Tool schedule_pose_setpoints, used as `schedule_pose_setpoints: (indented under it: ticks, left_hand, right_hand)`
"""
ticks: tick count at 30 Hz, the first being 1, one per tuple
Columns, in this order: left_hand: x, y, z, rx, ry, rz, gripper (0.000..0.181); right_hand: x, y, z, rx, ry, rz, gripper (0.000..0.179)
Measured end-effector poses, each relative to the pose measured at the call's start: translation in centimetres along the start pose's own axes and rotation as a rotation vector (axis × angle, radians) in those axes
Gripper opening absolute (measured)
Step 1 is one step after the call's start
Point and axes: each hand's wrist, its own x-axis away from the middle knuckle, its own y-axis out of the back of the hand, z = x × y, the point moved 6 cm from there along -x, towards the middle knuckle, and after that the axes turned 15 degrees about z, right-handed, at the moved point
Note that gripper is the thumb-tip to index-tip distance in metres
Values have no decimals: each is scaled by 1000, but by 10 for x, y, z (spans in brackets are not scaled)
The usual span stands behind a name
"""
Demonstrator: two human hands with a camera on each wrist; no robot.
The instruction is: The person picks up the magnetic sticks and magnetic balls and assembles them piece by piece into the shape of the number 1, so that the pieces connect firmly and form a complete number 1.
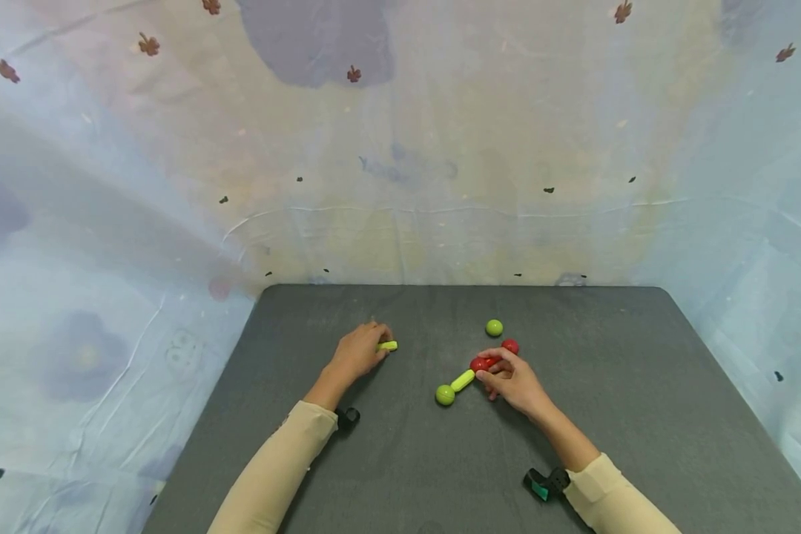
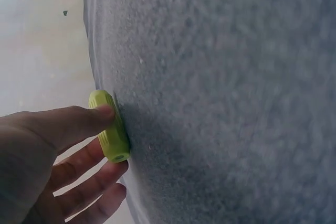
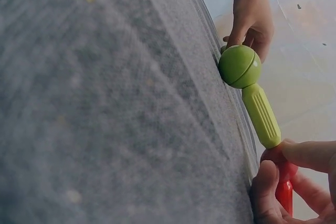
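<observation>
My left hand (image 1: 359, 350) pinches a short yellow-green ribbed rod (image 2: 111, 135) between thumb and fingers, low over the grey table at the left. Right of centre, my right hand (image 1: 522, 384) grips a red ball (image 1: 478, 364) in a joined chain. From that ball a yellow-green rod (image 3: 261, 116) runs to a green ball (image 3: 240, 66) at the near end. On the other side a red rod (image 3: 284, 195), partly hidden by fingers, leads toward a second red ball (image 1: 510, 346). A loose green ball (image 1: 494, 328) lies just beyond the chain.
The dark grey table (image 1: 414, 460) has rounded far corners. A patterned cloth (image 1: 400, 148) hangs behind it and along both sides. Each wrist wears a black strap mount, the right one (image 1: 546, 483) with a green patch.
</observation>
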Motion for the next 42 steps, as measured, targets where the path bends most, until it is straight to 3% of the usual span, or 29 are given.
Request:
schedule_pose_setpoints:
  ticks: [22,29,42]
  left_hand:
    - [26,-1,-39,101,-112,36,24]
    - [33,-8,-47,68,-135,38,23]
    - [49,-19,-61,127,-202,108,20]
  right_hand:
    - [-1,1,1,12,7,2,38]
    - [-2,2,-3,12,-11,12,39]
    - [-2,1,3,34,-12,-8,39]
